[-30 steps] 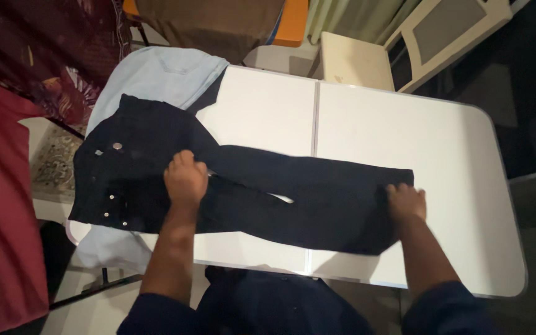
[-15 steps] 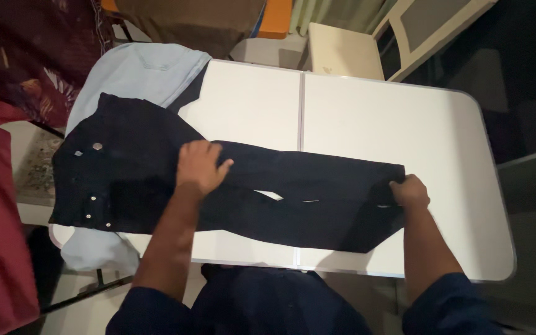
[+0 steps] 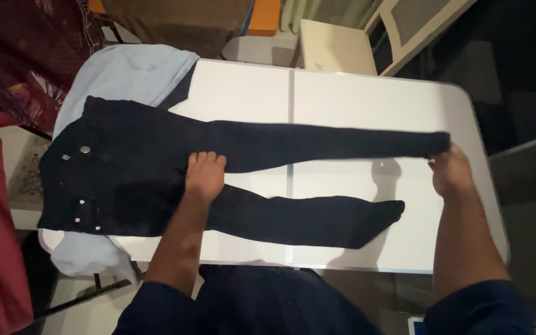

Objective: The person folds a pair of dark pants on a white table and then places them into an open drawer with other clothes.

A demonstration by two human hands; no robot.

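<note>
1. Pinching the hem of the far trouser leg, the right hand (image 3: 451, 170) holds the cuff of the dark jeans (image 3: 156, 167) closed between fingers and thumb, near the right edge of the white folding table (image 3: 342, 99).
2. Pressing flat, the left hand (image 3: 205, 175) lies palm down on the jeans at the crotch, where the two legs part; its fingers are spread and grasp nothing.
3. The jeans lie across the table with the waistband at the left, the metal buttons and rivets (image 3: 84, 149) facing up, and the legs running to the right.
4. One leg stretches straight towards the right hand, while the nearer leg (image 3: 317, 220) angles away from it, so a wedge of bare table shows between them.
5. A pale blue garment (image 3: 128, 71) lies beneath the waist end of the jeans and hangs over the left end of the table.
6. Judged from this layout, the step in hand is spreading the jeans flat, with the far leg being pulled taut against the pinning palm.
7. The next move seems to call for bringing one leg neatly over the other; that would need the left palm to hold the seat steady so the cloth does not slide or bunch.
8. A dark red patterned cloth (image 3: 13, 68) hangs at the left, well apart from both hands.
</note>
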